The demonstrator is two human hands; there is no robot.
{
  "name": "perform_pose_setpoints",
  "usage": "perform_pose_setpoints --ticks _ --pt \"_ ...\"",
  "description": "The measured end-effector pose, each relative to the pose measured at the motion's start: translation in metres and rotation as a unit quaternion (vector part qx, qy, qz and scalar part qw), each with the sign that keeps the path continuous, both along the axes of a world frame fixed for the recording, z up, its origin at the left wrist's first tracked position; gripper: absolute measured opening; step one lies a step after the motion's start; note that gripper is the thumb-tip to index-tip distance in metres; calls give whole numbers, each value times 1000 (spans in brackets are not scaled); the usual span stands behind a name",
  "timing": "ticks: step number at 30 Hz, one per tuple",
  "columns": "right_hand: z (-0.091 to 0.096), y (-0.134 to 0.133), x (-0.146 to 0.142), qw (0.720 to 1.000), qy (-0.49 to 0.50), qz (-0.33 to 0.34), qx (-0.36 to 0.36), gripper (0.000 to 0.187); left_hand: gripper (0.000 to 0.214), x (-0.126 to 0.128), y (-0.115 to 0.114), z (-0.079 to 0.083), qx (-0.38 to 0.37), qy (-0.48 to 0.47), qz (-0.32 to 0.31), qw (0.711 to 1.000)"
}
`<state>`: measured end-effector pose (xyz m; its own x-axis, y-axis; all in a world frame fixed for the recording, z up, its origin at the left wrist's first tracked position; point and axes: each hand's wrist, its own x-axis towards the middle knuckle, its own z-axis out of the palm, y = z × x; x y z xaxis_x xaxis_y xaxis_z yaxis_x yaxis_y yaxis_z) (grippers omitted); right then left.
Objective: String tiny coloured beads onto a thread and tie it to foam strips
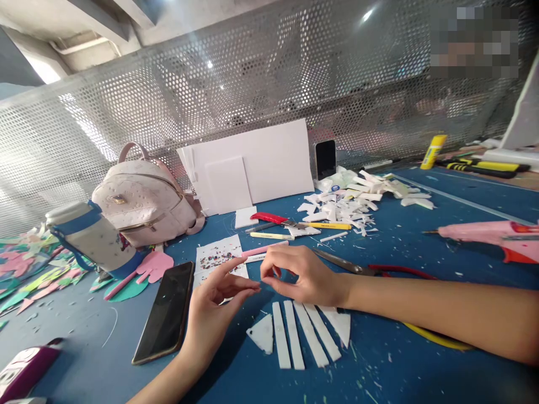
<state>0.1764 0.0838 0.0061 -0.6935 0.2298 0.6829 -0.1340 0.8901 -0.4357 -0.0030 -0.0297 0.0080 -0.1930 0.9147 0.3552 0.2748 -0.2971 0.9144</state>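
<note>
My left hand [213,314] hovers above the blue table, its index finger stretched out and its thumb tip against another fingertip. Facing it, my right hand [305,278] has curled fingers, with thumb and index tips close together. The fingertips of both hands nearly meet; anything between them is too small to make out. Below lie several white foam strips [282,336], a white foam triangle [261,333] and a larger wedge [340,324], partly under my right hand. Behind my left fingers, a white sheet [231,245] carries small multicoloured bits.
A black phone [165,314] lies left of my left hand. Further back are a red-handled cutter [269,217], scissors [341,261], a heap of foam scraps [349,196], a backpack [143,196] and a tumbler [95,241]. A pink glue gun [484,234] lies right.
</note>
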Motion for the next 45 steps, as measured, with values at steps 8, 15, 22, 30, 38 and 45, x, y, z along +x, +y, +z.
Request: perform_pose_setpoints --ticks 8,15,22,30,38,45 --pt "1 0 -1 999 -3 4 46 7 44 0 0 -1 -1 2 -10 1000" --pt "0 1 -1 998 -12 1 58 7 46 -2 0 -1 -2 9 -19 1000" --pt "-1 1 -1 998 -6 -2 60 7 47 -3 0 -1 -3 18 -18 1000" --pt "1 0 -1 998 0 -8 66 8 48 -5 0 -2 -9 3 -25 1000" --pt "2 0 -2 997 1 -8 74 10 49 -6 1 -4 -14 7 -35 999" --pt "1 1 -2 997 -1 -9 76 9 48 -6 -1 -3 -11 11 -31 999"
